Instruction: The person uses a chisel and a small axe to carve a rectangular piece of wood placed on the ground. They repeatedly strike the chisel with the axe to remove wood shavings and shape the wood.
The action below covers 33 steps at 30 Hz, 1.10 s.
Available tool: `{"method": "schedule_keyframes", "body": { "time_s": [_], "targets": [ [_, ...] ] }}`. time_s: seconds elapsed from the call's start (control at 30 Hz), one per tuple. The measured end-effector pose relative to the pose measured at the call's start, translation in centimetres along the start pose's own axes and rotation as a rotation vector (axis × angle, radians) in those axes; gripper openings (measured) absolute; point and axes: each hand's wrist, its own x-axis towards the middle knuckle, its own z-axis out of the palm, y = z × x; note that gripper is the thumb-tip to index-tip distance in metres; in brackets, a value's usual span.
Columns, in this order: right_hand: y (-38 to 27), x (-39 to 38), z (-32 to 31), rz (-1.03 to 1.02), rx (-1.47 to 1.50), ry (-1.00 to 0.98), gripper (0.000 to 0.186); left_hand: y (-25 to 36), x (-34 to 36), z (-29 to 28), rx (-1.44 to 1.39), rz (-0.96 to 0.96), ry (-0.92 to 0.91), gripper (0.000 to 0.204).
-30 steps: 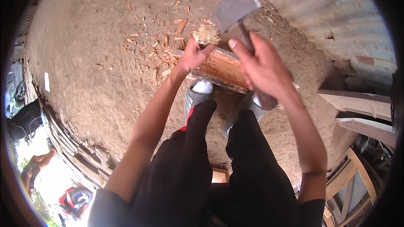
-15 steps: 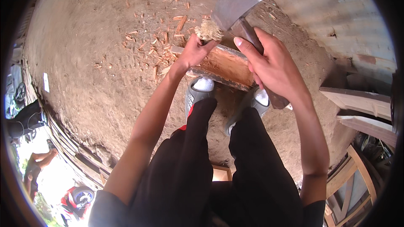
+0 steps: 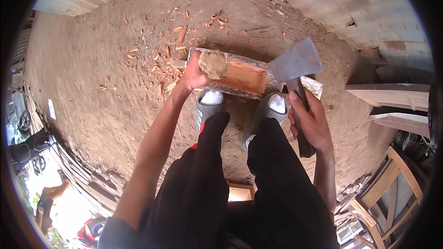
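Observation:
My left hand (image 3: 196,73) is wrapped round an upright wooden piece whose round, pale, frayed top (image 3: 214,65) faces me; its lower part is hidden. It stands over the left part of a hollowed wooden block (image 3: 251,76), which has a reddish, box-shaped recess and dark, worn edges. In my right hand (image 3: 314,122) is an axe, gripped by its dark wooden handle. The broad grey axe head (image 3: 297,60) is raised above the block's right end, apart from the frayed top. My grey shoes (image 3: 272,107) are against or close to the block's near side.
Reddish wood chips (image 3: 181,36) lie scattered on the dirt ground (image 3: 87,60) beyond and left of the block. Corrugated metal sheets (image 3: 346,9) stand at the far side. To the right are wooden panels (image 3: 392,93) and a wooden frame (image 3: 385,189). Another person's limb (image 3: 55,191) shows at lower left.
The axe has come down and to the right, away from the frayed top. My left hand and the wooden piece have shifted slightly left and nearer. The whole view has also shifted a little.

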Motion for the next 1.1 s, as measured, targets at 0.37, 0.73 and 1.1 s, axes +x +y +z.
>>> {"method": "schedule_keyframes", "body": {
  "time_s": [0.37,0.73,1.1],
  "targets": [
    [4.7,-1.1,-2.9,0.025,0.275,0.134,0.039,5.1,5.4,15.5,0.006,0.153,-0.332,0.044],
    [8.6,-2.2,-4.9,0.068,0.286,0.191,0.038,6.8,2.9,20.8,-0.147,0.283,-0.231,0.025],
    [7.2,-3.3,-4.3,-0.083,0.231,0.156,0.039,-0.3,4.1,20.2,-0.013,0.233,0.259,0.024]
  ]
}}
